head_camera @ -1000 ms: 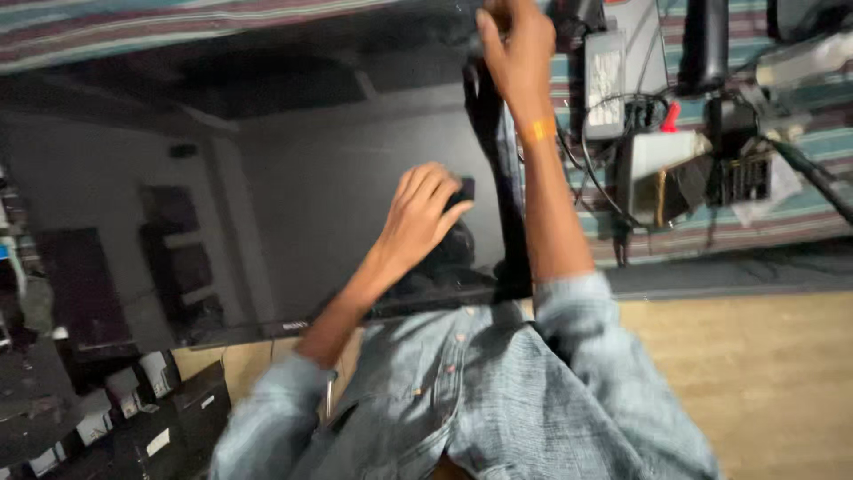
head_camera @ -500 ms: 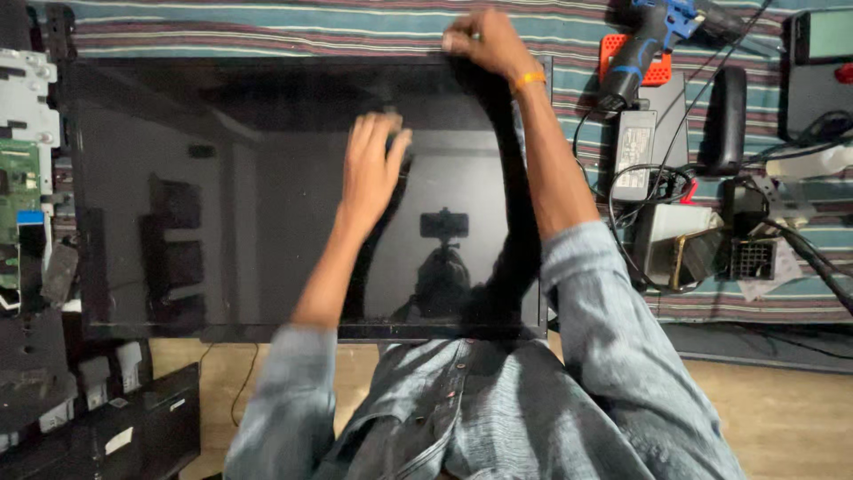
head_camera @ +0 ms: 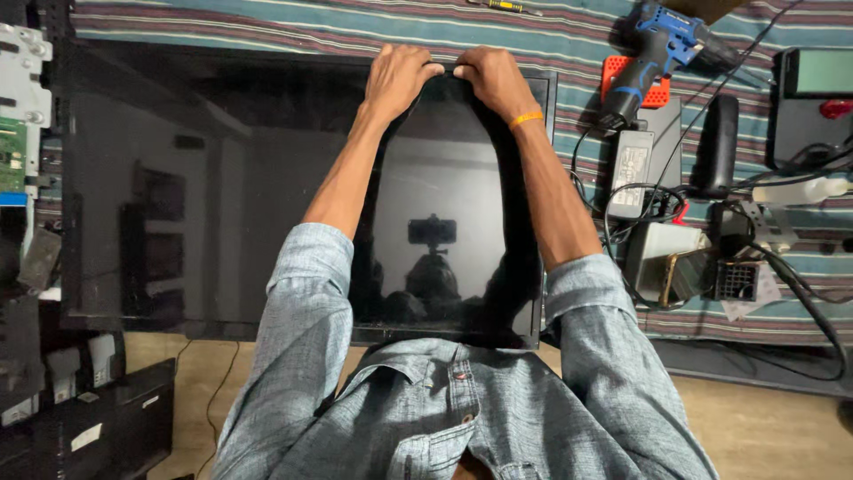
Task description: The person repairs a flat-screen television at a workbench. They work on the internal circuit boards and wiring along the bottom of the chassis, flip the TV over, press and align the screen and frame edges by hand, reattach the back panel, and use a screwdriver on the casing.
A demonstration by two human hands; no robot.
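Monitor [head_camera: 267,196] gripped at far edge (both hands [head_camera: 449,76] touching)

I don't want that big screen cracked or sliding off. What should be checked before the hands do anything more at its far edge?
1. Both hands on the far edge: ok. The left hand and right hand sit side by side there.
2. Fingers hooked over the edge: cannot tell, the fingertips are hidden.
3. Screen lying flat on the striped cloth: not ok, its near edge overhangs.
4. Glass free of cracks: cannot tell, reflections cover it.
5. Right side clear: not ok. The cables and the blue drill lie close by.
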